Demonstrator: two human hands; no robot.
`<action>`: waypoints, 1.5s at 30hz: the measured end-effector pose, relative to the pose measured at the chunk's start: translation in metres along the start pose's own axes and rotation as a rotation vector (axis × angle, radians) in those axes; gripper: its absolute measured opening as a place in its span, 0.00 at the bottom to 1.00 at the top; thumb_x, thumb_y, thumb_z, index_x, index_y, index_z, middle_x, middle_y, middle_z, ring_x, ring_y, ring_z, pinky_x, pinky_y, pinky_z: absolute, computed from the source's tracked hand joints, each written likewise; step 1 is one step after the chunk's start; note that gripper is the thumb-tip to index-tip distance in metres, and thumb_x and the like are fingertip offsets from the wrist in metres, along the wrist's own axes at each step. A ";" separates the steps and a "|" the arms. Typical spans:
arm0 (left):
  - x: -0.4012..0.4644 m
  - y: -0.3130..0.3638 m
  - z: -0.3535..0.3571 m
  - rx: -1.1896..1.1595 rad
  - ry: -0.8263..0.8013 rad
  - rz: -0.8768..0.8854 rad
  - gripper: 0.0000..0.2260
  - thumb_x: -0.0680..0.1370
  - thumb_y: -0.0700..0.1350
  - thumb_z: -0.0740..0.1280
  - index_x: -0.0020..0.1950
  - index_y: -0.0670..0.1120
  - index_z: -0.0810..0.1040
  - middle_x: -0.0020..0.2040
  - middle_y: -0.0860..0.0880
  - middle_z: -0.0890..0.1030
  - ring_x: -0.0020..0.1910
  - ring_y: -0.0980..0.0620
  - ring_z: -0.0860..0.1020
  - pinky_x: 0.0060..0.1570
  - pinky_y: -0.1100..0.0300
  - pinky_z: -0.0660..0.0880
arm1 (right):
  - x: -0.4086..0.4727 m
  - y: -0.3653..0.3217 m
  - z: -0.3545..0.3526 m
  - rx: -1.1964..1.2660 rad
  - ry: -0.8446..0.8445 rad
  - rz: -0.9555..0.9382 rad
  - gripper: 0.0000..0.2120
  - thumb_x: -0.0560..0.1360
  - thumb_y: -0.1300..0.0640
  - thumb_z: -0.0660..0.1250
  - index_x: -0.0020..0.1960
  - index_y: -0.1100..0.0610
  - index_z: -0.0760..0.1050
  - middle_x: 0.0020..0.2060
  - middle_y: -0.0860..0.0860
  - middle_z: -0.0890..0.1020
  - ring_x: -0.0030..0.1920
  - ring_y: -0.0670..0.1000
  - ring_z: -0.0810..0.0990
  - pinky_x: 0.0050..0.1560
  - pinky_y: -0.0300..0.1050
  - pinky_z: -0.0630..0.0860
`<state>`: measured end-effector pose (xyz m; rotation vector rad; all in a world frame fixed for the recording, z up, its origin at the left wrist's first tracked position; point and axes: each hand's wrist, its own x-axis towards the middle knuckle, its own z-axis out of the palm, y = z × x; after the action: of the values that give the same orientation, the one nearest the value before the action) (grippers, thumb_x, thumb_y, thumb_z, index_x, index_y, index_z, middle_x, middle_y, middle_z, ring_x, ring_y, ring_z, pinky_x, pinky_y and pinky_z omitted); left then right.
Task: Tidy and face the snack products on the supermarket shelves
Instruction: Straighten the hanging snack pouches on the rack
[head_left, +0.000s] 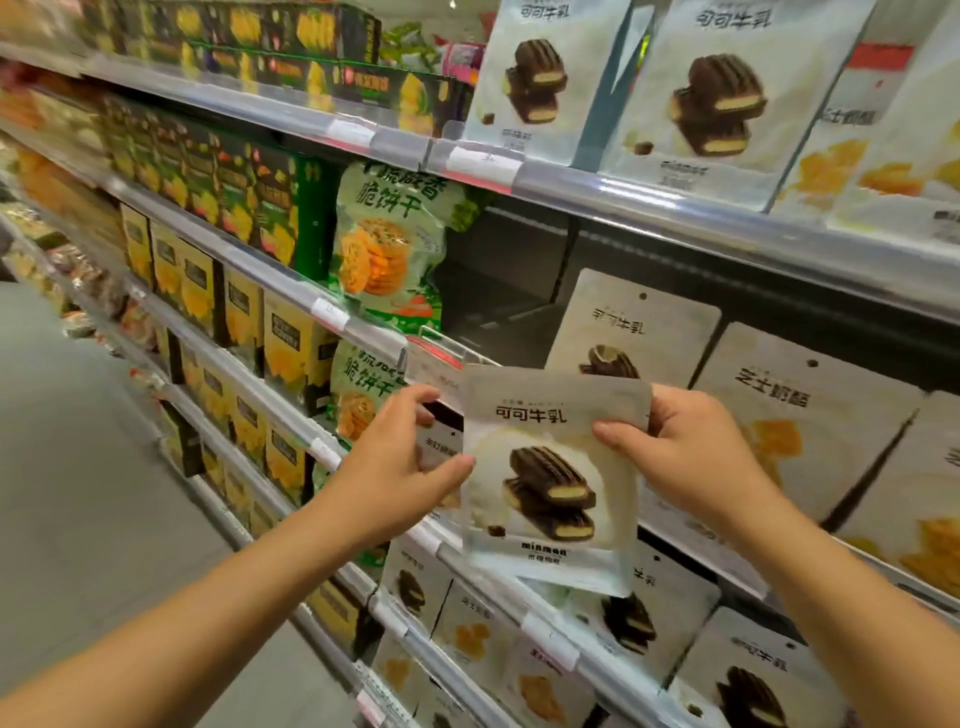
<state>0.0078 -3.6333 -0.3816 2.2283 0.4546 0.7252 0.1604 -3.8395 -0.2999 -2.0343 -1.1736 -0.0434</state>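
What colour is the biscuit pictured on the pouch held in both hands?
Dark brown with a pale yellow filling, on the pale grey-white pouch; the head view, the only one, shows it.

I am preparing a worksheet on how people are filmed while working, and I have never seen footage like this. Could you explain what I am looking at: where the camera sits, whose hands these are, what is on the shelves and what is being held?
There is one picture, taken by a wide-angle camera worn on a person's head, looking forward and down. No machine is involved: the two bare arms belong to that person.

The left hand and the right hand each pinch a side of a pale grey-white pouch with a chocolate sandwich biscuit picture, held upright, front facing the camera, in front of the metal supermarket shelves.

On the shelves stand matching chocolate-biscuit pouches, pale pouches with yellow cheese-coloured snacks, green bags of round crackers and rows of yellow and dark boxes. An empty dark gap sits behind the held pouch.
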 end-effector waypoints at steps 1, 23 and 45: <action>0.006 -0.012 -0.005 -0.030 -0.061 -0.046 0.32 0.71 0.62 0.70 0.71 0.57 0.61 0.60 0.58 0.70 0.48 0.62 0.75 0.44 0.65 0.74 | 0.014 -0.006 0.006 0.023 0.024 -0.004 0.10 0.72 0.52 0.72 0.48 0.37 0.78 0.43 0.37 0.84 0.46 0.37 0.82 0.43 0.40 0.82; 0.240 -0.075 -0.016 -0.276 0.129 0.156 0.17 0.66 0.50 0.79 0.52 0.52 0.81 0.47 0.57 0.84 0.48 0.57 0.81 0.48 0.51 0.79 | 0.195 -0.031 0.020 -0.411 0.170 -0.435 0.08 0.74 0.51 0.67 0.48 0.54 0.81 0.40 0.43 0.82 0.41 0.40 0.80 0.34 0.39 0.79; 0.292 -0.115 0.009 -0.097 -0.392 0.166 0.12 0.76 0.55 0.69 0.57 0.55 0.80 0.45 0.56 0.83 0.40 0.59 0.79 0.34 0.63 0.73 | 0.226 -0.023 0.062 -1.302 0.200 0.234 0.29 0.73 0.47 0.70 0.71 0.52 0.67 0.65 0.57 0.75 0.67 0.62 0.69 0.70 0.58 0.58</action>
<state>0.2288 -3.4106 -0.3668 2.2606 0.0409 0.3672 0.2532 -3.6300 -0.2434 -3.1270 -0.7882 -1.1150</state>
